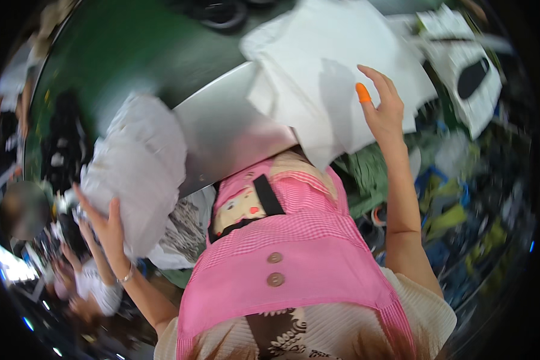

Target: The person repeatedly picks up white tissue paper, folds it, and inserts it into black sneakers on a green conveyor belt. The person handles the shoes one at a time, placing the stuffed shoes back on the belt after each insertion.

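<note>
A white garment or cloth piece lies spread over a shiny metal plate and the green table. Above this cloth hovers my right hand, its fingers stretched apart, an orange finger cot on the thumb. The hand's shadow falls on the cloth and nothing is in its grasp. To the left, my left hand has its fingers spread at the edge of a rumpled white fabric pile. Whether it touches the pile I cannot tell.
Green fabric and heaped dark and coloured pieces lie at the right. White items with a black oval sit at the far right. Black things rest on the green tabletop. Other people are at the left.
</note>
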{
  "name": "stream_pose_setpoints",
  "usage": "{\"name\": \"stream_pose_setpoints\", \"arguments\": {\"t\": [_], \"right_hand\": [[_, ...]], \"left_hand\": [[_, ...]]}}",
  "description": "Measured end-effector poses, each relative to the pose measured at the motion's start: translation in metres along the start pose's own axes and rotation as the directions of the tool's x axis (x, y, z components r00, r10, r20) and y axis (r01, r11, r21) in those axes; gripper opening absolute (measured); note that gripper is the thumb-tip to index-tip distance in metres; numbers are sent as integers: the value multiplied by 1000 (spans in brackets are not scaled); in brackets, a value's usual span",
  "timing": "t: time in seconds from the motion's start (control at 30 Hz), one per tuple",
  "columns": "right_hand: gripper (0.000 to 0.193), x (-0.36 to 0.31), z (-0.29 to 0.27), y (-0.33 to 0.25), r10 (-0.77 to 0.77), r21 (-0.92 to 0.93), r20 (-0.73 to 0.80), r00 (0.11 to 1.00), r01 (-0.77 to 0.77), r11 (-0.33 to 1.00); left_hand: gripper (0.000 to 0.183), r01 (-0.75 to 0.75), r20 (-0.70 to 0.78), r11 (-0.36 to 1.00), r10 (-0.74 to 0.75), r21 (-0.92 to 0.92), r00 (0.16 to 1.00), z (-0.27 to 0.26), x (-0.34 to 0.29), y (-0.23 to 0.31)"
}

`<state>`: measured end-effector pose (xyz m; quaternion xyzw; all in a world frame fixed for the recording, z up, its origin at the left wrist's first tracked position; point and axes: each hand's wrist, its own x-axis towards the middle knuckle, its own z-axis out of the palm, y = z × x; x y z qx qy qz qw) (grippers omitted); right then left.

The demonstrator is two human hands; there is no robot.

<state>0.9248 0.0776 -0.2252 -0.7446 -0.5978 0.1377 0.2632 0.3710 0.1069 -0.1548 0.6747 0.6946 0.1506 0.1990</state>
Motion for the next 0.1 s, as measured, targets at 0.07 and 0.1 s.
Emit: {"name": "stream_pose_setpoints", "arguments": {"t": [0.07,0.1], "right_hand": [[34,-31,-24,20,173,21,-69,983,-172,985],[34,-50,-36,32,229,23,-113,967,-228,973]], "left_hand": [[95,13,70,996,-7,-92,998,0,13,-9],[95,-36,110,993,49,-113,993,14,29,0]]}}
